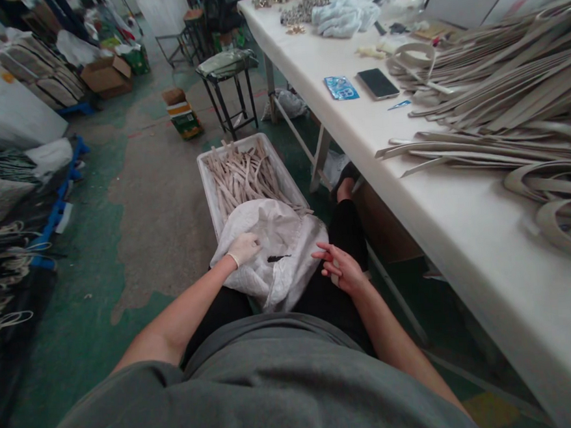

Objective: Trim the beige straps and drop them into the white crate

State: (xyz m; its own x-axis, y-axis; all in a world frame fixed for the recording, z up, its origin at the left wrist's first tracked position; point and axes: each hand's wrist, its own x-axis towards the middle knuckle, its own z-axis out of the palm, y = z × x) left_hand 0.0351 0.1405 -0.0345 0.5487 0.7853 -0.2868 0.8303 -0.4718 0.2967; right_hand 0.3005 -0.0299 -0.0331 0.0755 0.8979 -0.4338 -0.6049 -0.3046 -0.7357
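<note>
A white woven sack lies across my lap, its top bunched in loose folds. My left hand, in a pale glove, is closed on the left side of the sack with its fingers curled into the cloth. At the sack's right edge is my right hand, bare on most of its fingers, which are partly stretched out and apart with nothing visible in them. A small black piece shows on the sack between my hands. Beyond the sack stands a white crate filled with beige straps.
To my right runs a long white table bearing piles of beige strips, a phone and a blue packet. A stool and a small box stand ahead. Blue pallets with goods line the left.
</note>
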